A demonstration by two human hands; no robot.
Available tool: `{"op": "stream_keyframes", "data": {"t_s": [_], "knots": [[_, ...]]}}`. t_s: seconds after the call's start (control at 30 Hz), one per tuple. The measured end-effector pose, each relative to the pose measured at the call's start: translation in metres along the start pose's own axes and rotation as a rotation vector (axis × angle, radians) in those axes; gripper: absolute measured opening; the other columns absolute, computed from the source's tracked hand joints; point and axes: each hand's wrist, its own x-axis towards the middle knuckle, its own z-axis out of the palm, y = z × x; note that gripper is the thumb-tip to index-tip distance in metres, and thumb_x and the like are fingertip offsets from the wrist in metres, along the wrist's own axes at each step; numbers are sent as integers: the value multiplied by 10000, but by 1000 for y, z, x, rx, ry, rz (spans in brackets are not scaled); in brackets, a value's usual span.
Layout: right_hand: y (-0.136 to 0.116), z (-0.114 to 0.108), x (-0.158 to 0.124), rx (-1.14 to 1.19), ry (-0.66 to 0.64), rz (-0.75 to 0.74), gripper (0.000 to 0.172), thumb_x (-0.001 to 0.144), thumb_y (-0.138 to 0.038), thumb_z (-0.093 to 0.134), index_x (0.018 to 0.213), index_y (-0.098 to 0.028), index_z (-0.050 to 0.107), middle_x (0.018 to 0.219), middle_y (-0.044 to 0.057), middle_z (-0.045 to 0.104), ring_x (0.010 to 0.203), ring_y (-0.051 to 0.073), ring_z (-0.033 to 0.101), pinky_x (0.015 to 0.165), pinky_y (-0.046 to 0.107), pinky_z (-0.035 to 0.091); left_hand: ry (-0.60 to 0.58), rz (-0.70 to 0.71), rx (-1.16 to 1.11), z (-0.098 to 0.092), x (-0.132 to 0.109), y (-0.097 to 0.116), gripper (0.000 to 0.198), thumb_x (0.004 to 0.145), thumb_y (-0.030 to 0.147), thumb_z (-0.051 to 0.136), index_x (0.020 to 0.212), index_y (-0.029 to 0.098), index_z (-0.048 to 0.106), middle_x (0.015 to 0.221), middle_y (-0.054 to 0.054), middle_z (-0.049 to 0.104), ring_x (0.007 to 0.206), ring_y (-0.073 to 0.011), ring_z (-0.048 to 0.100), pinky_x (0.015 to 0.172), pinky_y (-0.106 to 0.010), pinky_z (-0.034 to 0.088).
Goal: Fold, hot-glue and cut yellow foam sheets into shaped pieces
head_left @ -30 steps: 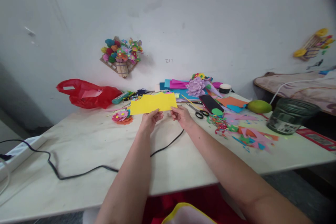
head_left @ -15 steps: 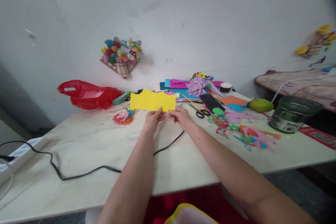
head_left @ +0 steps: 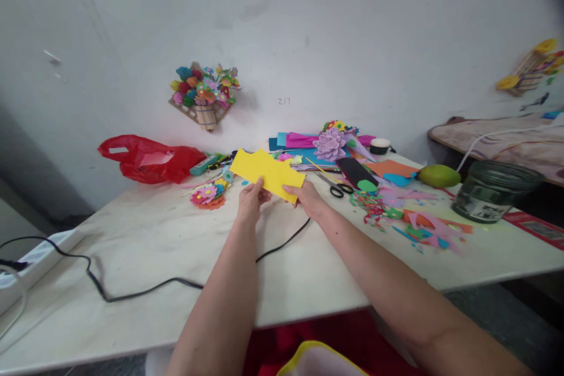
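Note:
A yellow sheet [head_left: 268, 173], paper or craft foam, is held up over the table, its far edge cut in an uneven, notched line. My left hand [head_left: 252, 198] pinches its near edge with the thumb on top. At the lower right corner, my right hand [head_left: 305, 197] grips it between thumb and fingers. To the left of my hands lie layered craft flowers [head_left: 208, 194] in pink, blue and orange. Scissors with black handles [head_left: 338, 189] rest just right of my right hand.
Colourful scraps [head_left: 418, 226] cover the right side, near a glass jar [head_left: 493, 191] and a green fruit [head_left: 439, 176]. A phone [head_left: 355, 171] lies behind the scissors. A red plastic bag [head_left: 152, 160] sits back left. A black cord [head_left: 145, 289] crosses the table from a power strip [head_left: 39, 261].
The yellow sheet has turned clockwise, its right end dropping nearer to me and its left end shifting right. Both hands still hold it.

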Motion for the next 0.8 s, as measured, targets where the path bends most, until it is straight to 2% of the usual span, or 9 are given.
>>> {"op": "stream_keyframes", "data": {"t_s": [0.1, 0.23, 0.3, 0.5, 0.8], "knots": [[-1, 1, 0, -26, -6, -6, 266, 583, -257, 657, 804, -114, 619, 640, 41, 636, 435, 107, 525, 286, 174, 298, 118, 61, -46, -8, 6, 1, 347, 569, 436, 697, 597, 131, 535, 480, 5, 549, 435, -91, 526, 461, -219, 421], [-3, 1, -1, -30, 10, -4, 247, 578, -236, 652, 792, -118, 616, 647, 39, 642, 424, 106, 523, 283, 174, 293, 185, 100, -86, -14, 9, 2, 338, 564, 427, 700, 604, 137, 532, 460, 25, 526, 421, -79, 511, 451, -207, 407], [-3, 0, -2, -13, -8, -5, 256, 587, -255, 655, 798, -118, 611, 610, 32, 631, 423, 107, 522, 287, 173, 301, 201, 110, -105, -14, 8, 2, 329, 556, 411, 709, 605, 140, 527, 454, 32, 518, 412, -74, 504, 443, -198, 396], [2, 0, -4, -57, -180, 60, 325, 639, -334, 643, 867, -107, 596, 492, 9, 594, 365, 84, 465, 312, 176, 336, 184, 98, -130, -10, 7, 1, 317, 557, 395, 707, 602, 140, 525, 457, 30, 524, 400, -69, 493, 423, -190, 364], [5, 1, -2, -144, -162, 59, 211, 631, -290, 638, 716, -105, 581, 407, -15, 547, 274, 49, 366, 278, 169, 273, 305, 150, -160, -15, 8, 4, 327, 532, 363, 724, 578, 146, 483, 439, 70, 478, 395, -39, 462, 467, -175, 382]]}}
